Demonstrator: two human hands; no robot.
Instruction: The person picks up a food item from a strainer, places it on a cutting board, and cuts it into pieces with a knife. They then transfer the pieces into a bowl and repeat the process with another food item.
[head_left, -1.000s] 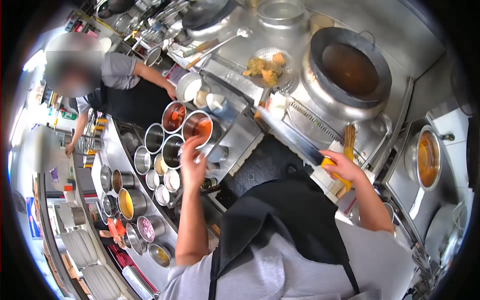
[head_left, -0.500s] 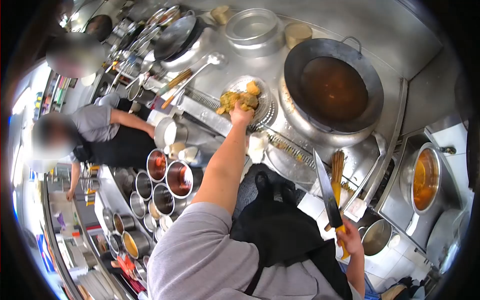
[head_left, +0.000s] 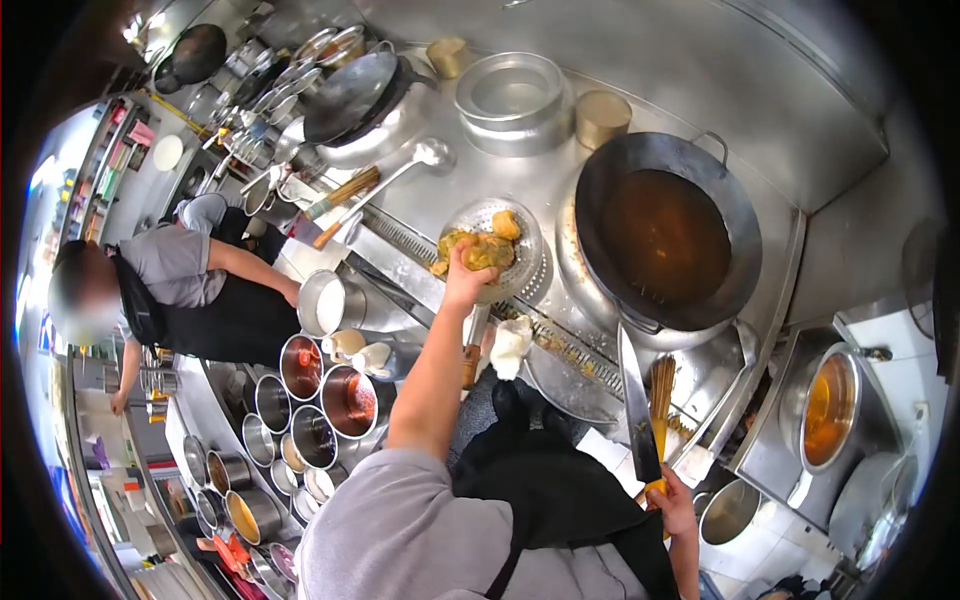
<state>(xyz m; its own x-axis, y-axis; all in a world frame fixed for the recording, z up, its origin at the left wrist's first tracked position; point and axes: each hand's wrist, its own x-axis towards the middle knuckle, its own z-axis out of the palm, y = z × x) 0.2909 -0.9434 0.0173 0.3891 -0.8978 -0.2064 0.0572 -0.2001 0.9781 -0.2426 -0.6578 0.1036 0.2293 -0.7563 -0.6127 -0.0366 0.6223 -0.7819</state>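
Note:
My left hand (head_left: 470, 278) is closed on a yellow-brown chunk of fried-looking food (head_left: 490, 252), thumb and fingers pressed around it. More of this food, including a paler golden piece (head_left: 505, 224), lies in a round perforated metal strainer (head_left: 533, 245) on the steel range top. At the lower right, my right hand (head_left: 676, 503) grips a large kitchen knife (head_left: 640, 415) by its yellow handle. Its blade points up and away from me, beside a bamboo wok brush (head_left: 661, 395). The fingertips of my left hand are partly hidden against the food.
A large wok (head_left: 665, 235) of dark brown liquid sits right of the strainer. A ladle (head_left: 400, 180) lies at the left, and a white cloth (head_left: 511, 347) at the range's front edge. Several sauce pots (head_left: 349, 400) and a co-worker (head_left: 190, 290) are left. A basin of orange liquid (head_left: 829, 410) stands right.
The view has shifted a little. My left hand stays at the food, its fingers now higher over the chunk. My right hand still holds the knife, slightly lower and further left in view.

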